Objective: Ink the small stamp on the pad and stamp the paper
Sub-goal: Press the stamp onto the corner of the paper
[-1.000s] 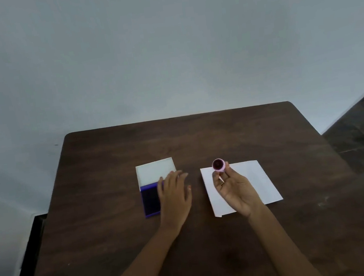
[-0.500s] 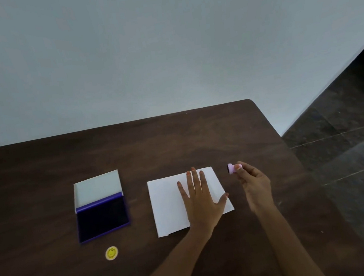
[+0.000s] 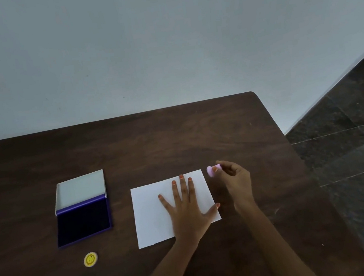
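Ink pad [image 3: 84, 222] far left on bench [image 3: 176, 138], lid flipped open, dark blue pad exposed. Yellow disc [image 3: 90, 259] just in front of it. White paper [image 3: 151, 211] centre, left hand [image 3: 186, 211] flat on it, grip spread. Right hand [image 3: 235, 180] grip pinching small pink stamp [image 3: 210, 170], just off the paper's far right corner.

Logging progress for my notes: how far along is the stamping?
Done: ink pad lies open. In hand: right hand pinches the small stamp just off the paper, which the left hand presses flat. Left: no print shows on the paper.
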`<state>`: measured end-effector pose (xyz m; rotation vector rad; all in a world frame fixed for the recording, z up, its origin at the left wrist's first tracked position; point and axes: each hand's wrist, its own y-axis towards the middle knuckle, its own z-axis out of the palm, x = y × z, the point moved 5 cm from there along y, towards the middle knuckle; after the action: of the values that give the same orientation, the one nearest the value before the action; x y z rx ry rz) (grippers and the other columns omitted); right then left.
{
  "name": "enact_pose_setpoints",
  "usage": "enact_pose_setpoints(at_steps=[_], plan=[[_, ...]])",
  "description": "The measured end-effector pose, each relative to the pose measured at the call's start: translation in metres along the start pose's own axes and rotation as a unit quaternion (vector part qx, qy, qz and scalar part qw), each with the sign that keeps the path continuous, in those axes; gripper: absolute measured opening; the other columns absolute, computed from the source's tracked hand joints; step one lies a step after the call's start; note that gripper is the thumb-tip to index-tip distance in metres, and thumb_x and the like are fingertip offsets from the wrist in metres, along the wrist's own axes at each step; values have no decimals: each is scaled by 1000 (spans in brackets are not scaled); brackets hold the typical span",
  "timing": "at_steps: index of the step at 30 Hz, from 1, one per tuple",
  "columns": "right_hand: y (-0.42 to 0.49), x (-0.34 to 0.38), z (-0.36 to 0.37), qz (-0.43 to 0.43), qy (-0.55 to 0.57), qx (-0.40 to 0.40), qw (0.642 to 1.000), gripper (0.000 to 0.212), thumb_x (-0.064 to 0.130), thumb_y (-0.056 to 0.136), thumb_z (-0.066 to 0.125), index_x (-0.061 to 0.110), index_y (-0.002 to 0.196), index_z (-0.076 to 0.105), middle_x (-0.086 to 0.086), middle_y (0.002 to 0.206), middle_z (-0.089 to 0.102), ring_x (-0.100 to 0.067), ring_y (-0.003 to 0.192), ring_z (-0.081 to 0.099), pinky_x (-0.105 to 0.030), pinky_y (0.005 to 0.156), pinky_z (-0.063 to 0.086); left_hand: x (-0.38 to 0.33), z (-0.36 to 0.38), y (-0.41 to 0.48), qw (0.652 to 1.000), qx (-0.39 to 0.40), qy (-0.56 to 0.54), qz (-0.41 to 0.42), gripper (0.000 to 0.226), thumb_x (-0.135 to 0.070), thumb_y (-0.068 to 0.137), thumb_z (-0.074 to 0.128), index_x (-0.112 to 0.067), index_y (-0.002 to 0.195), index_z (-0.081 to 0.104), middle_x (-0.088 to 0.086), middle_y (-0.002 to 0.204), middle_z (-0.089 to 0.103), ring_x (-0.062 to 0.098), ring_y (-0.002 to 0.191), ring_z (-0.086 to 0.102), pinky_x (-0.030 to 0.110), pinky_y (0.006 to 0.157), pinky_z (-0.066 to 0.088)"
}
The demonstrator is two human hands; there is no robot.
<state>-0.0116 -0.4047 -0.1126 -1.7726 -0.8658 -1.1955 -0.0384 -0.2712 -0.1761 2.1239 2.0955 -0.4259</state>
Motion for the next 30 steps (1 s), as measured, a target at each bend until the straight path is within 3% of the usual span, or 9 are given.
enact_pose_setpoints(at_steps=[5, 8, 12, 20, 24, 30], plan=[[7, -4, 22, -62, -123, 32, 990, 21, 11, 77, 69, 7, 97, 66, -9, 96, 69, -14, 85, 61, -10, 70, 43, -2, 0, 0, 1000, -3, -3, -4, 103, -80, 63, 45, -18, 141, 23, 9, 152, 25, 33, 138, 23, 66, 106, 6], [10, -5, 33, -76, -168, 47, 982, 19, 10, 78, 68, 6, 97, 64, -10, 99, 68, -14, 85, 59, -17, 74, 46, -3, -1, 1, 1000, -8, 1, 0, 102, -79, 59, 50, -17, 138, 33, 10, 147, 36, 34, 134, 34, 68, 103, 16], [11, -3, 43, -121, -204, 68, 969, 15, 5, 78, 67, 4, 93, 65, -14, 98, 68, -14, 85, 59, -27, 81, 49, -4, -3, 1, 1000, -21, 1, -4, 101, -79, 58, 52, -18, 137, 36, 9, 146, 38, 33, 133, 36, 68, 102, 18], [11, -10, 51, -150, -270, 91, 947, 8, 5, 81, 63, 4, 88, 64, -14, 100, 67, -13, 87, 55, -22, 80, 42, -3, -4, 2, 1000, -30, -1, -7, 97, -81, 59, 47, -19, 133, 41, 8, 142, 44, 33, 130, 41, 68, 100, 24], [10, -9, 54, -170, -297, 103, 934, 9, 5, 81, 62, 3, 90, 64, -15, 101, 67, -24, 95, 59, -25, 83, 43, -4, -3, 1, 1000, -26, 4, -4, 97, -80, 59, 47, -18, 133, 42, 9, 142, 44, 33, 130, 41, 68, 100, 23], [7, -9, 57, -176, -312, 108, 928, 10, 4, 82, 60, 2, 92, 63, -14, 103, 67, -25, 98, 58, -29, 84, 45, -3, -2, 1, 1000, -21, 11, -4, 96, -79, 60, 46, -19, 134, 41, 9, 144, 42, 33, 132, 37, 69, 101, 22]])
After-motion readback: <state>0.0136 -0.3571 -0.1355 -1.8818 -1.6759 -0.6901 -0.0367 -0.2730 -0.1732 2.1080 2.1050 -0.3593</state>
